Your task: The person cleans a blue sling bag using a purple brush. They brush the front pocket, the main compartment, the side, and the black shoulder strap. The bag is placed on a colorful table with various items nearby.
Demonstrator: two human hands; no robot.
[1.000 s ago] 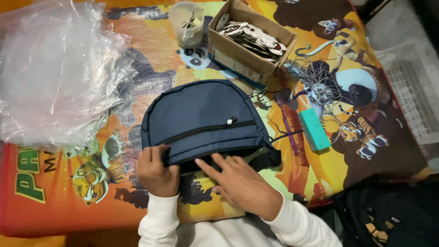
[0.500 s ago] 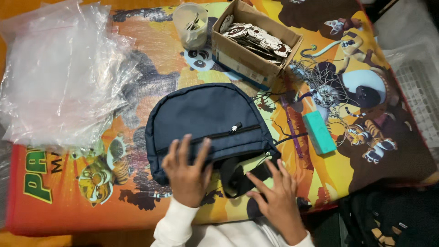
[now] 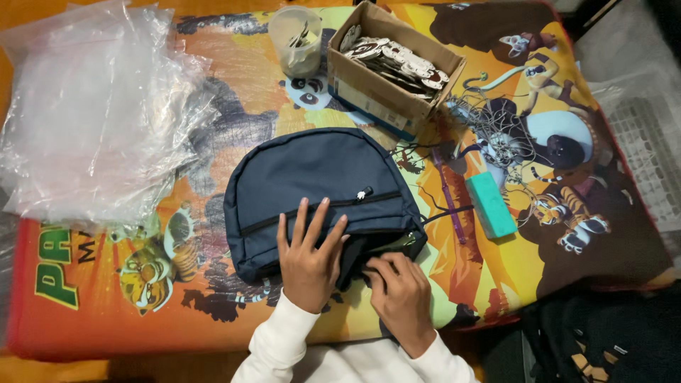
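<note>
My left hand (image 3: 308, 259), fingers spread flat, pins the navy backpack (image 3: 319, 191) on the cartoon-print cloth (image 3: 106, 276) while my right hand (image 3: 401, 294), fingers curled, apparently pinching its dark strap, could drag the bag sideways if pulled hard.

Navy backpack (image 3: 319, 177) lies flat, front zipper apparently closed, on bedspread.

We press our left hand (image 3: 310, 257) flat on the navy backpack (image 3: 319, 191); our right hand (image 3: 399, 296) pinches its lower edge. Plastic bags (image 3: 99, 113) left, cardboard box (image 3: 386, 92) behind.
</note>
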